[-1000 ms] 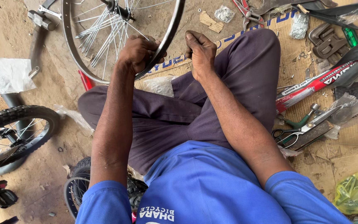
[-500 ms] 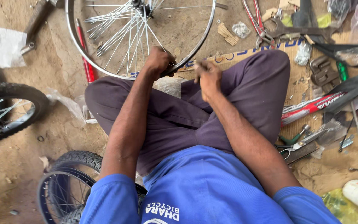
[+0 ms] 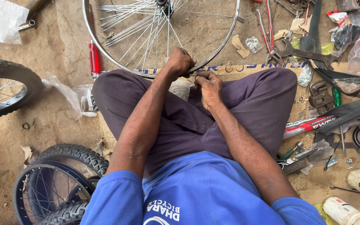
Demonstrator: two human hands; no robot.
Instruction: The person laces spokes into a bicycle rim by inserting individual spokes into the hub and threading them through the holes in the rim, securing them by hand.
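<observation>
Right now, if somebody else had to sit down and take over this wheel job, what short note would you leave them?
Left hand: closed on the near edge of the bare silver wheel rim, steadying it.
Right hand: beside it at the rim, fingers pinched; what they hold is too small to tell.
The rim lies on the ground against the knees, with no tyre on it. Many spokes look loose and bunched.
Pliers and a spanner lie on the right.

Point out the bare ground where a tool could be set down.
Bare dirt lies between the bare rim and the tyred wheel at left. Right of the right hand, the cardboard is crowded with tools. The left hand grips the rim.
</observation>
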